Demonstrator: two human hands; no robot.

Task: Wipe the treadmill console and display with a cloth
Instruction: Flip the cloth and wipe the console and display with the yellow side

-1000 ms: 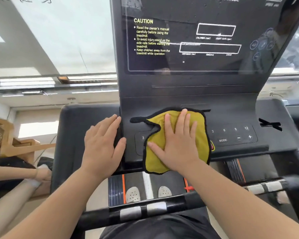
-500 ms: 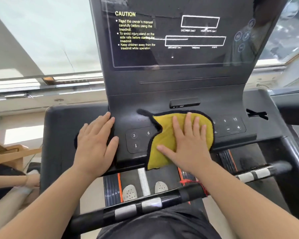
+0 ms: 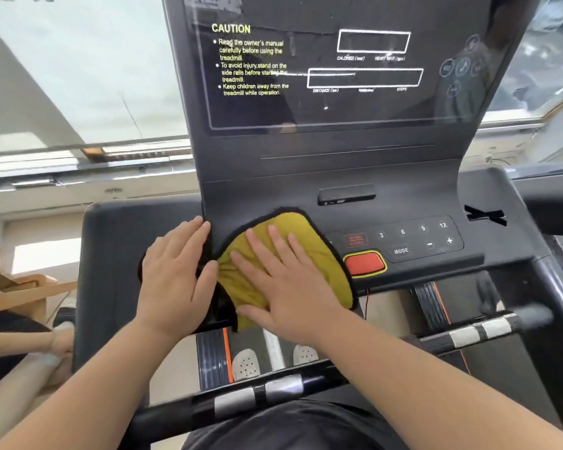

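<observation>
Right hand [image 3: 286, 280] lies flat with fingers spread on the yellow cloth [image 3: 322, 258], pressing it onto the left of the console [image 3: 273, 190]; the flat palm likely gives broad wiping contact. Left hand [image 3: 173, 277], fingers straight and together, rests just beside the cloth, probably bracing. Display [image 3: 338, 102] above is untouched. Red button [image 3: 364, 264] sits just right of the cloth.

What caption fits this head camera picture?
Right hand presses a yellow cloth on the treadmill console; left hand rests flat beside it.
</observation>
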